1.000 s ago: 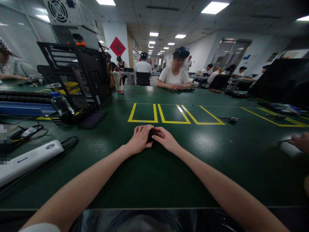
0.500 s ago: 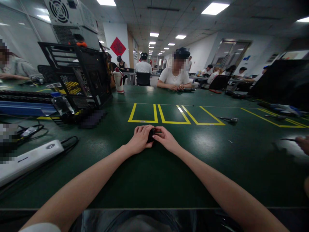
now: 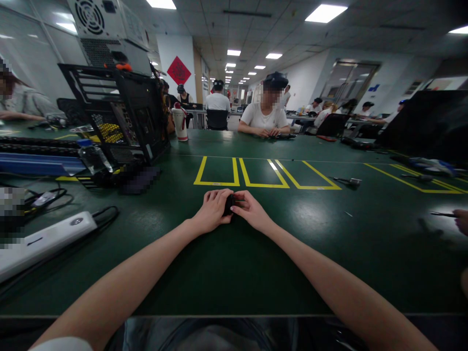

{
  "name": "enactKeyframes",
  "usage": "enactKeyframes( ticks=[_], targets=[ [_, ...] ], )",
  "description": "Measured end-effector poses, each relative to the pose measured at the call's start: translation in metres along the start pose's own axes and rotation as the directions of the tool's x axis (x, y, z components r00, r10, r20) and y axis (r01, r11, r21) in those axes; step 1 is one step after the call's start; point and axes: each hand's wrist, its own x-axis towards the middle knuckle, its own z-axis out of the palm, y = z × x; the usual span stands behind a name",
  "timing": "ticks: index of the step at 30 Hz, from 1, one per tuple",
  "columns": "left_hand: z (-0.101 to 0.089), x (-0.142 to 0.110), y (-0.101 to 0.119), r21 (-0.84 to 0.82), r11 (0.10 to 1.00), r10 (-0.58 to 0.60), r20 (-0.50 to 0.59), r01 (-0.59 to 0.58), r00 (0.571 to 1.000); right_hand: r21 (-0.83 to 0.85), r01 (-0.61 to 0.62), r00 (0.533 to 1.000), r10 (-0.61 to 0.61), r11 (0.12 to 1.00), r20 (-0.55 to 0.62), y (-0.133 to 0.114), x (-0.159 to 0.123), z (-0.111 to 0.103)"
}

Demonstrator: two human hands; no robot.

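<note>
Between my hands, low over the green table (image 3: 234,273), is a small black object (image 3: 229,204); its kind is hidden by the fingers. My left hand (image 3: 214,210) is wrapped round it from the left, palm down with the fingers over its top. On its right side, my right hand (image 3: 249,208) pinches it with thumb and fingertips. Just beyond the hands, yellow tape outlines (image 3: 216,184) mark the table top. A small metal tool with a dark shaft (image 3: 349,182) lies further right.
At left are a white power strip (image 3: 54,239) with black cables, a blue-capped bottle (image 3: 94,156) and an open black computer case (image 3: 120,112). A white cup (image 3: 180,123) stands behind. Across the table sits a person (image 3: 265,109); another person's hand (image 3: 462,222) holds a thin dark tool at right.
My hands and the black object stay almost where they were. At the right edge, the other person's hand and thin tool have shifted slightly right.
</note>
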Motion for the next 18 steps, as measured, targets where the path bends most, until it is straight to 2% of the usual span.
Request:
enactKeyframes(
  ticks=[3, 7, 10, 14, 18],
  targets=[
    [-0.0005, -0.0001, 0.0002, -0.004, 1.0, 0.0, 0.002, 0.0, 1.0, -0.024, -0.011, 0.999, 0.012, 1.0, 0.038, -0.0009, -0.0003, -0.002],
    [0.0007, -0.0003, -0.0011, 0.01, 1.0, -0.003, -0.003, 0.003, 1.0, 0.041, -0.008, 0.997, 0.005, 0.999, 0.071, -0.0008, -0.0016, -0.0016],
    [0.0023, -0.0001, -0.0018, 0.023, 1.0, 0.001, -0.012, -0.001, 1.0, 0.07, 0.006, 0.999, -0.009, 0.998, 0.048, 0.0014, -0.0013, 0.0006],
    [0.0039, 0.0002, -0.0018, 0.033, 0.999, 0.003, -0.023, -0.003, 1.0, 0.02, 0.034, 0.999, -0.033, 0.999, -0.018, 0.0043, 0.0008, 0.0011],
    [0.0032, 0.0002, -0.0017, 0.021, 1.0, 0.004, -0.016, -0.004, 1.0, -0.013, -0.006, 1.0, 0.006, 1.0, 0.01, 0.0038, 0.0015, -0.0013]
  ],
)
